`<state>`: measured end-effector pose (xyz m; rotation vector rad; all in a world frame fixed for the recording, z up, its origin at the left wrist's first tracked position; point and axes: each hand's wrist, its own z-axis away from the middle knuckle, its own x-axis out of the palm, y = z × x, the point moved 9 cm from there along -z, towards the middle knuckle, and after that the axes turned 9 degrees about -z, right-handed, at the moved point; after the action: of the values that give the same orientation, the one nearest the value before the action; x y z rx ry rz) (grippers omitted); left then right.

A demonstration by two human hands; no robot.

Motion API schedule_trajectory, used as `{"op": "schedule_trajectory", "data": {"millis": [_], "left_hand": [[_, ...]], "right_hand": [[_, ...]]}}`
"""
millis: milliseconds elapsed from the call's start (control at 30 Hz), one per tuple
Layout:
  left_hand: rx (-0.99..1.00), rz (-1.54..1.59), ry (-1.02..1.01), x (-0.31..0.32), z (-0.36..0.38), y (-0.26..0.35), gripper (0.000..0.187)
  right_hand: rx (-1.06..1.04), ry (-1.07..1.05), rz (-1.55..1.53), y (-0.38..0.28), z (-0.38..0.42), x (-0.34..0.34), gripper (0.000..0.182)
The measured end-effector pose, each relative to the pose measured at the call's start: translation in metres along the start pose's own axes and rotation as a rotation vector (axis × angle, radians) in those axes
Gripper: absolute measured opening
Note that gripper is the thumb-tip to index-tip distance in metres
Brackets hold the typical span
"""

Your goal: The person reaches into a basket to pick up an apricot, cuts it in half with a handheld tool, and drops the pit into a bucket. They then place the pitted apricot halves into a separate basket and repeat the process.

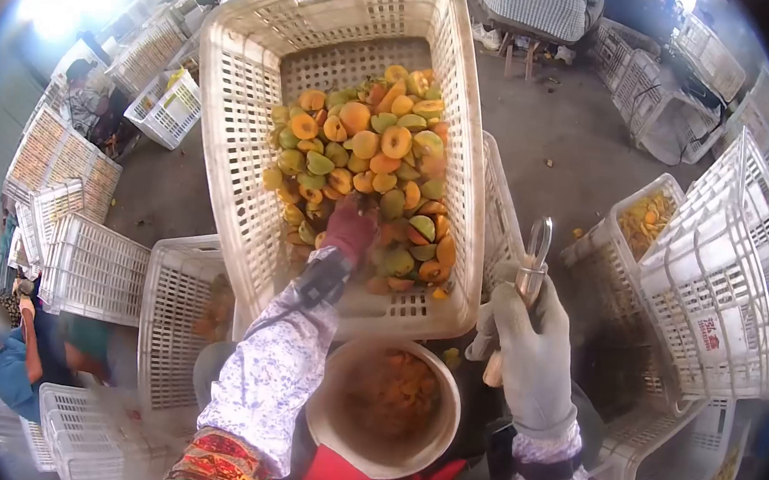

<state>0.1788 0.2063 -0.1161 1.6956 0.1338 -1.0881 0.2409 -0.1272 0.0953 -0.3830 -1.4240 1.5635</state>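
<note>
My left hand, in a reddish glove, reaches into a white plastic crate and touches the pile of fruit. The fruit is orange and green, much of it cut in halves with hollowed middles. The fingertips are lost among the pieces, so their grip is hidden. On the right, just outside the crate, my right hand in a pale grey glove is closed around a metal loop-ended hand tool, its loop pointing up. Below the crate, between my legs, stands a white bucket with orange scraps inside.
Another white crate stands at the left. At the right are a crate of orange pieces and a tilted crate. Stacked crates line the left side. A person in blue is at far left; another sits on a stool.
</note>
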Motion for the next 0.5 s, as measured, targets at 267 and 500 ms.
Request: {"op": "schedule_trajectory", "data": {"millis": [267, 500], "left_hand": [[0.453, -0.192, -0.152, 0.020, 0.006, -0.012, 0.030], [0.567, 0.054, -0.147, -0.040, 0.103, 0.091, 0.034]], "right_hand": [[-0.776, -0.081, 0.574, 0.011, 0.010, 0.035, 0.016], [-0.353, -0.145, 0.532, 0.063, 0.002, 0.040, 0.035]]}}
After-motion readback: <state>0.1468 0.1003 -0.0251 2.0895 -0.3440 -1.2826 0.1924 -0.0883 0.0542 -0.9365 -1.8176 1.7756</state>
